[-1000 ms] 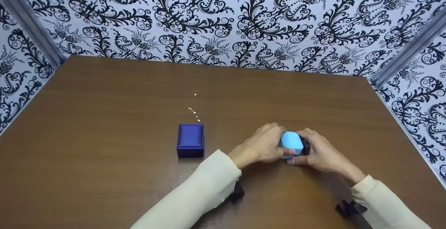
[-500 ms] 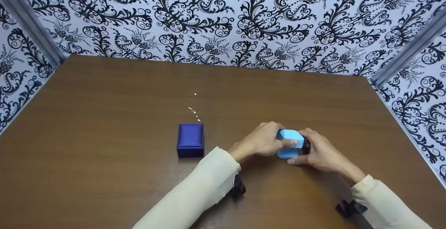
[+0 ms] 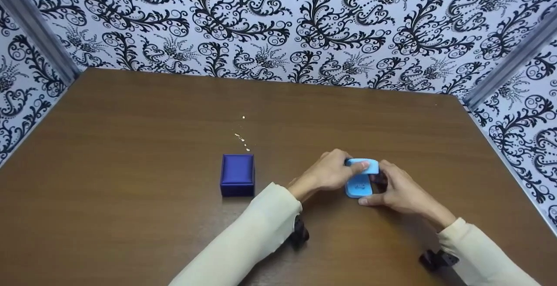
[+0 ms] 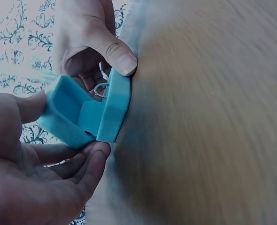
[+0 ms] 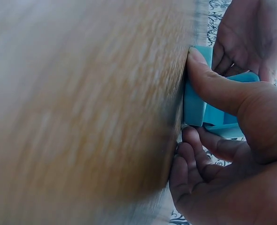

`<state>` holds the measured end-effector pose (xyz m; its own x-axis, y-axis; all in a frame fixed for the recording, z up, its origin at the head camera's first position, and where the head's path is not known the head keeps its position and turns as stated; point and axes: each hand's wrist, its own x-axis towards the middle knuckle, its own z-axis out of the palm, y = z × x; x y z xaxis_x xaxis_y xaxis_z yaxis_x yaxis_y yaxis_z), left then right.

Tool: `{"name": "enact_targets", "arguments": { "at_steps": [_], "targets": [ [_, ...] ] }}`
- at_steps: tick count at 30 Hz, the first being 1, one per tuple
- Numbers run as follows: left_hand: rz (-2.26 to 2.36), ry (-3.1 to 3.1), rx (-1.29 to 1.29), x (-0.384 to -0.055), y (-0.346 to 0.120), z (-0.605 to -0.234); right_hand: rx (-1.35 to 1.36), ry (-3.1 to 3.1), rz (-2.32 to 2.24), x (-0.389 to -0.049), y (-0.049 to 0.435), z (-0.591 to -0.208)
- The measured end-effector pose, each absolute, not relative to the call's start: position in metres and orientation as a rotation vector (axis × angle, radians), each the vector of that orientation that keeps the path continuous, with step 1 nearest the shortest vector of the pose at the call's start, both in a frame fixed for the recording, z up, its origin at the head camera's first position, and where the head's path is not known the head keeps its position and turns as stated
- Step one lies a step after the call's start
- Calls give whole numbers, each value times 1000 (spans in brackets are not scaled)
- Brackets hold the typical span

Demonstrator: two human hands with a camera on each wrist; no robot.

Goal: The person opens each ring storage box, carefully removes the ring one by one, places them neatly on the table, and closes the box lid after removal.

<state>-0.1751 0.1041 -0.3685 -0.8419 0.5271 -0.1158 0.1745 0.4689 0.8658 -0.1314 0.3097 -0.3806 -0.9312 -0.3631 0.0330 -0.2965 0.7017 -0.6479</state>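
Note:
A light blue ring box (image 3: 360, 189) rests on the wooden table right of centre, its lid (image 3: 372, 167) tipped up and back. My left hand (image 3: 325, 173) pinches this lid, thumb across its front. From the right side, my right hand (image 3: 399, 192) grips the base, the thumb at its near corner. Inside the base a silver ring (image 4: 100, 90) stands upright, seen in the left wrist view. Thumb and curled fingers lie about the base (image 5: 195, 105) in the right wrist view. To the left sits a dark blue jewellery box (image 3: 238, 173), its lid down.
Small pale flecks (image 3: 242, 139) mark the brown table (image 3: 130, 155) behind the dark blue box. Black-and-white patterned panels (image 3: 261, 25) stand along the back and both sides. Black devices (image 3: 300, 232) are strapped at both wrists.
My left hand has lifted the ring box's lid up and back, swinging it from closed to open and uncovering the inside. My right hand keeps its grip on the base.

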Motion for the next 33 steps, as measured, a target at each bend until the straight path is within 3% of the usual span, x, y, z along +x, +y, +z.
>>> {"name": "enact_targets", "arguments": {
  "at_steps": [15,33],
  "targets": [
    [1403,2307,437,-177,107,-369,-515,2775,-1094,-131,309,-379],
    [1442,2625,620,-157,88,-358,-503,2780,-1064,-132,310,-379]
  ]
}}
